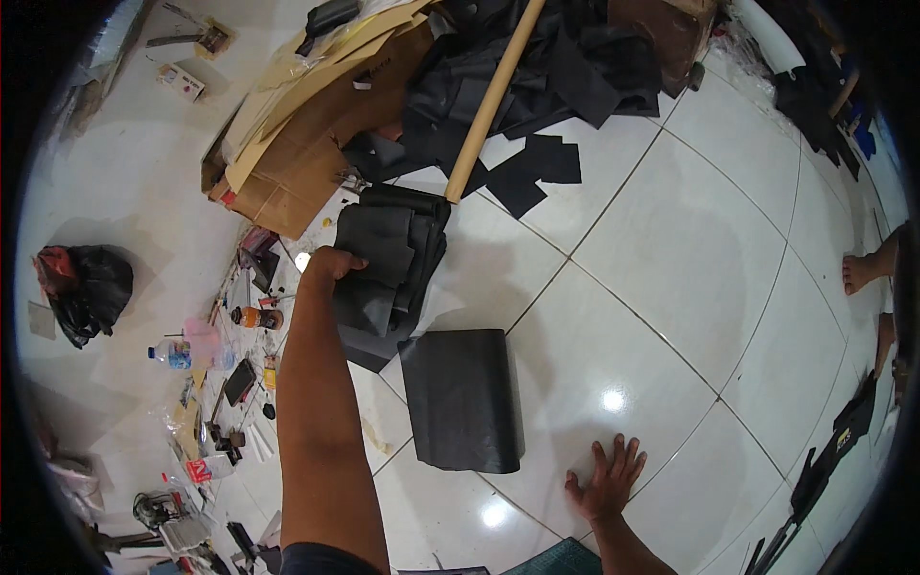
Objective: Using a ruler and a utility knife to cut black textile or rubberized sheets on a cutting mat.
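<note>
Left hand (333, 264), fingers clamped on stacked black fabric pieces (388, 259); right hand (606, 477) splayed on floor (671, 268). Grip the whole stack firmly.

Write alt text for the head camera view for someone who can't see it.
The left hand grips a stack of black fabric pieces on a white tiled floor, while the right hand presses flat on the tiles beside a folded black sheet. Cardboard and a cardboard tube lie beyond.

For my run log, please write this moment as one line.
left hand: grips stack of black fabric pieces | right hand: flat on white tiled floor | black folded sheet: between the hands
</note>
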